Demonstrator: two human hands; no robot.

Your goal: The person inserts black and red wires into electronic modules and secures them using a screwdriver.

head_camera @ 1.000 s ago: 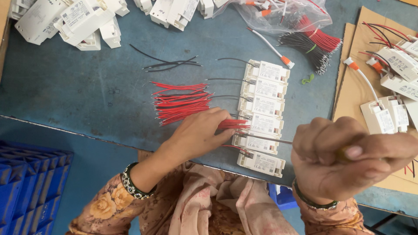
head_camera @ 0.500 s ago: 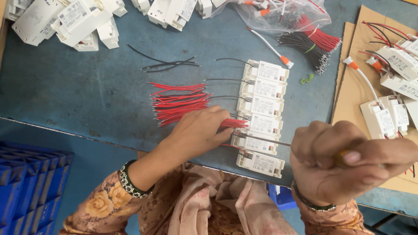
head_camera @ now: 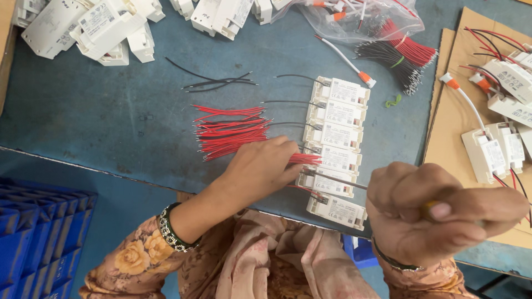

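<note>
Red wires [head_camera: 233, 132], hands [head_camera: 266, 166] seemingly unmoved.

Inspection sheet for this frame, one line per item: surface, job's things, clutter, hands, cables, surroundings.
Surface: blue worktable, scuffed; cardboard sheet at the right.
Job's things: column of six white modules; red wires fanned beside it; thin screwdriver pointing at a lower module.
Clutter: heap of white housings; plastic bag of parts; finished units on the cardboard.
Hands: left hand on the red wires; right hand closed on the screwdriver.
Cables: loose black wires; tied red and black bundle.
Surroundings: blue crates below left.
</note>
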